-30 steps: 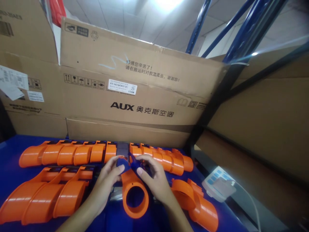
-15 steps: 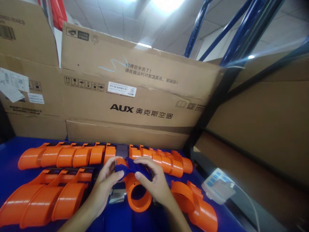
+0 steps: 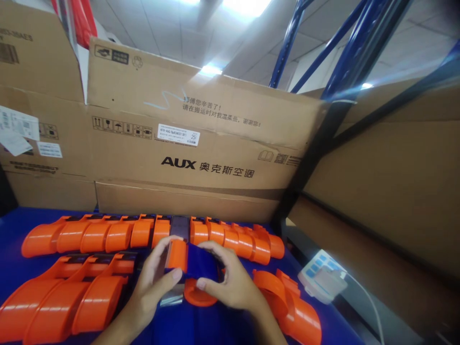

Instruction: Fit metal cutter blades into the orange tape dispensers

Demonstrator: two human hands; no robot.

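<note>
In the middle of the head view, my left hand (image 3: 153,275) is closed, thumb and fingers around the orange end of a plastic tape dispenser (image 3: 178,256). My right hand (image 3: 230,278) grips a smooth blue strip (image 3: 203,262) that lies against the orange end. Under my right thumb shows the dispenser's round orange ring (image 3: 199,293), seen at a low angle. Shiny metal pieces (image 3: 171,295) lie on the blue surface just below my left thumb. My fingertips behind the dispenser are partly hidden.
Orange dispensers (image 3: 118,235) stand in a row at the back, with a dark phone-like slab (image 3: 180,228) among them. More lie at left (image 3: 97,299) and right (image 3: 304,318). A white power strip (image 3: 322,276) with a cable sits right; a cardboard wall (image 3: 201,191) closes the back.
The dispenser has tilted between my hands, so its ring shows as a narrower oval. The blue strip, bent before, now looks flat beside the orange end. The view has shifted slightly.
</note>
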